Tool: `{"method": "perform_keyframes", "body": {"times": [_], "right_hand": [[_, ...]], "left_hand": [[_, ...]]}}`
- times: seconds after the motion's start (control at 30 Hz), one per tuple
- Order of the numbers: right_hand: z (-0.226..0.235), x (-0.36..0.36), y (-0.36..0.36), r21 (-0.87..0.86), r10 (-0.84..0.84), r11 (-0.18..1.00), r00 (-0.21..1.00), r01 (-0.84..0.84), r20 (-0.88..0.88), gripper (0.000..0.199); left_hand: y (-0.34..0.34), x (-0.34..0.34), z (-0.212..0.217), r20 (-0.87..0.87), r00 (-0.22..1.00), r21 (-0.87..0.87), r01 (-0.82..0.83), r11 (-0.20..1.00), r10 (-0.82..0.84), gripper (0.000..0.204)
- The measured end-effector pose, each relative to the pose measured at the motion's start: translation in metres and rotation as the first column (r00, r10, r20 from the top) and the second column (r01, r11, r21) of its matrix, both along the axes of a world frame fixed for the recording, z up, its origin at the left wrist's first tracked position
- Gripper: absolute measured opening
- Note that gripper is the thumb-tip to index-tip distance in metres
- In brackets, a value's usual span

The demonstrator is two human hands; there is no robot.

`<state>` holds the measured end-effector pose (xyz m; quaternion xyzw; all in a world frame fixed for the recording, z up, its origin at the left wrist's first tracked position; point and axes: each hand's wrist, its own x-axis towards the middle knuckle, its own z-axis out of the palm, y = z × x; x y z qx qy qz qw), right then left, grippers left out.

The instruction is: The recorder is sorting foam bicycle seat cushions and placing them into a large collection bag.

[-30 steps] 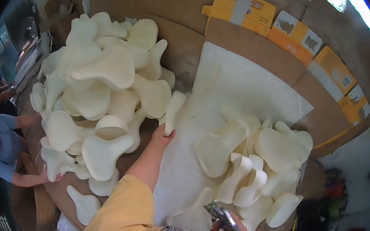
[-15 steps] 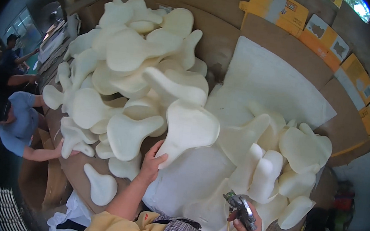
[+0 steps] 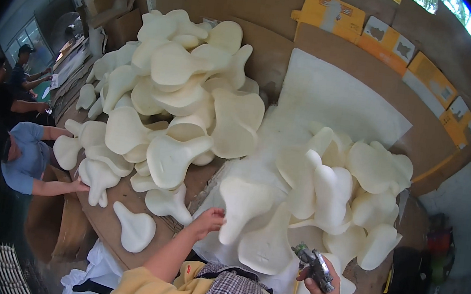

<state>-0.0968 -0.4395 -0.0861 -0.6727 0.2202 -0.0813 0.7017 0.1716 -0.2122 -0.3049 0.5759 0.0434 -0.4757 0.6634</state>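
Observation:
My left hand (image 3: 207,223) is at the left edge of the narrow nose of a cream foam bicycle-saddle pad (image 3: 244,202). Its fingers are loosely bent and apart, not wrapped over the pad. This pad lies over the white sheet, wide end away from me, partly beside another pad (image 3: 266,244). In my right hand (image 3: 324,289) is a metal spray gun (image 3: 313,265), its nozzle toward the upper left; a hose runs down from it.
A tall heap of saddle pads (image 3: 177,100) stands on the left, a smaller heap (image 3: 334,196) on the right. A single pad (image 3: 134,228) lies on brown cardboard (image 3: 108,219). At far left a person in blue (image 3: 28,152) handles pads. Cardboard walls (image 3: 355,62) enclose the back.
The pad that my left hand gripped has come down to the right onto the sheet, and the fingers have loosened. The spray gun stays in my right hand. The view has shifted slightly.

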Motion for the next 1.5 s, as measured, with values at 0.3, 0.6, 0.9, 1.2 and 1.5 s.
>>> {"method": "perform_keyframes", "body": {"times": [0.3,0.6,0.9,1.2,1.5], "right_hand": [[0.019,-0.038,0.024,-0.095,0.005,0.995,1.000,-0.004,0.004,0.059],[0.035,-0.048,0.027,-0.088,-0.040,0.995,0.993,0.050,0.112,0.060],[0.059,-0.057,0.019,-0.143,0.050,0.989,0.998,-0.045,0.032,0.054],[0.055,-0.067,0.012,-0.043,-0.165,0.982,0.947,0.184,0.275,0.064],[0.035,-0.105,-0.002,-0.052,-0.382,0.913,0.894,0.404,0.234,0.065]], "left_hand": [[-0.036,0.087,-0.037,-0.218,0.975,0.096,0.054,0.994,-0.032,0.050],[-0.050,0.056,0.053,0.436,0.881,0.083,-0.241,0.967,0.182,0.071],[-0.046,0.084,0.091,0.506,0.764,-0.047,-0.440,0.897,0.401,0.069],[-0.045,0.095,0.077,0.620,0.726,0.091,-0.443,0.892,0.297,0.057],[-0.173,0.036,0.093,0.180,0.921,-0.137,-0.324,0.936,0.345,0.048]]}}
